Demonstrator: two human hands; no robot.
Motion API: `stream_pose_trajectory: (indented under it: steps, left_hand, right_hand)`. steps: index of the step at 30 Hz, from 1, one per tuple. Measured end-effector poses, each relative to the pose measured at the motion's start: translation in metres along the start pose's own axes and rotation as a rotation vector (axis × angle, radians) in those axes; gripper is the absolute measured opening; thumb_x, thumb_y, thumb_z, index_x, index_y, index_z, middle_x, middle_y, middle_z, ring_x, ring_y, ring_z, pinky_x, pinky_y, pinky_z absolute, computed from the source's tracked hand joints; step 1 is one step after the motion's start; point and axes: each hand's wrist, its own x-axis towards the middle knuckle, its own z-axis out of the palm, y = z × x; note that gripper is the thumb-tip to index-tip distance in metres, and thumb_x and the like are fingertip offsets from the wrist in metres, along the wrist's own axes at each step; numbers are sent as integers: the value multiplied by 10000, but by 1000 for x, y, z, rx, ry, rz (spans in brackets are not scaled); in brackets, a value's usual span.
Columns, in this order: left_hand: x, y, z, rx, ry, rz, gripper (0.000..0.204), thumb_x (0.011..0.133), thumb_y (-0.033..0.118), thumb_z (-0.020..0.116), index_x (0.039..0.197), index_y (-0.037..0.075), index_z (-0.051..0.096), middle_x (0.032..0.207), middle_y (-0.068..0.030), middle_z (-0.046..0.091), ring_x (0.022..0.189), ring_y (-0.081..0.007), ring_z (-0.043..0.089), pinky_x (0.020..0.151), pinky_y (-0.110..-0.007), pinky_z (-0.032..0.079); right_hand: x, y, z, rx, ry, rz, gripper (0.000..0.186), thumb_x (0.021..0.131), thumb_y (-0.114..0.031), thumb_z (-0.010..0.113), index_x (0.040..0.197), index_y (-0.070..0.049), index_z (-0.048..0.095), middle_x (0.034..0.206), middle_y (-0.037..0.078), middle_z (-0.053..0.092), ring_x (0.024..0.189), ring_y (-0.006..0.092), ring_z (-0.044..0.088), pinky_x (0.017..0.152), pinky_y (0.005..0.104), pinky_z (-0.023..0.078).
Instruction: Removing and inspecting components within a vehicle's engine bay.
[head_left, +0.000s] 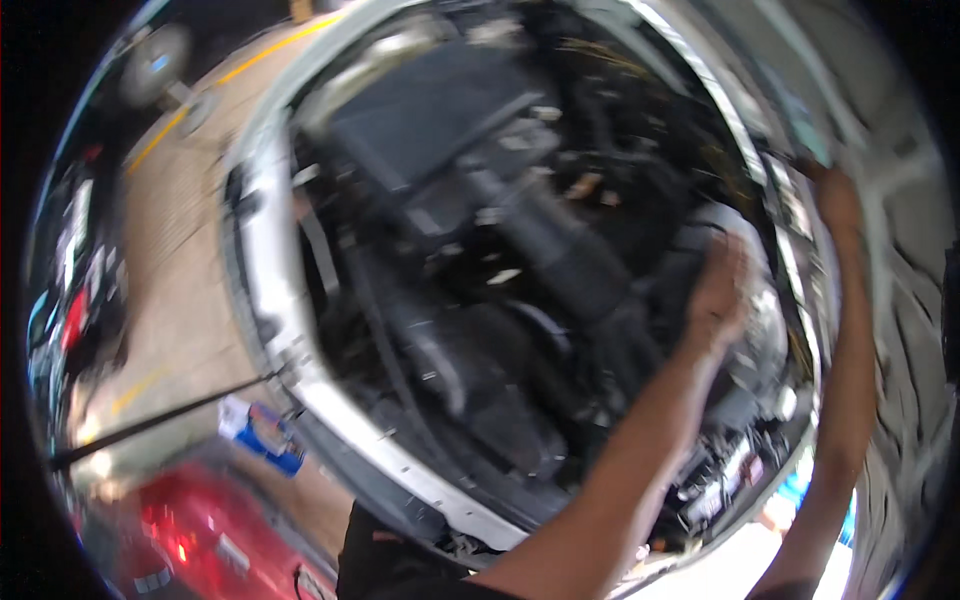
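Note:
My left hand (722, 285) reaches over an engine bay and lies at a pale grey rounded part (705, 220) on its right side. Its fingers look stretched out, though motion smears them. Farther right, my right hand (838, 198) is raised beside the rear edge of the bay, close to the underside of the hood (900, 260). Its fingers look curled around a thin dark piece whose kind is too blurred to name. A black air filter box (430, 110) and a wide black intake duct (560, 235) lie left of my left hand.
A dark rod (170, 425) crosses at the lower left beside the white front edge (340, 400) of the vehicle. A blue and white package (262, 435) is near it. A red car (220, 525) stands at lower left, on tan flooring (185, 225).

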Motion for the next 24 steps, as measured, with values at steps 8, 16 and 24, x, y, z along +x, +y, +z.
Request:
stream_pose_trajectory:
  steps: [8,16,24]
  left_hand:
    - [19,64,-55,122,-92,85,704,935,430,509,1505,38,376,1581,-205,311,1481,-397,226,1229,-545,109]
    - [18,62,-58,133,-76,102,646,933,382,531,1476,49,425,1559,-208,343,1462,-396,261,1226,-528,146]
    - [18,70,-58,116,-53,119,654,917,378,554,1467,45,435,1548,-215,350,1452,-405,274,1222,-536,153]
  right_hand:
    - [-43,-14,-124,4,16,470,680,933,-583,564,1166,56,563,1033,335,671,1035,465,655,891,539,507]
    - [-47,-14,-114,43,-9,504,455,980,-405,547,1254,-43,528,1052,281,684,995,437,675,835,560,538]
    - [-49,-6,-111,25,45,521,489,981,-484,536,1224,-61,505,974,239,711,936,424,693,796,562,534]
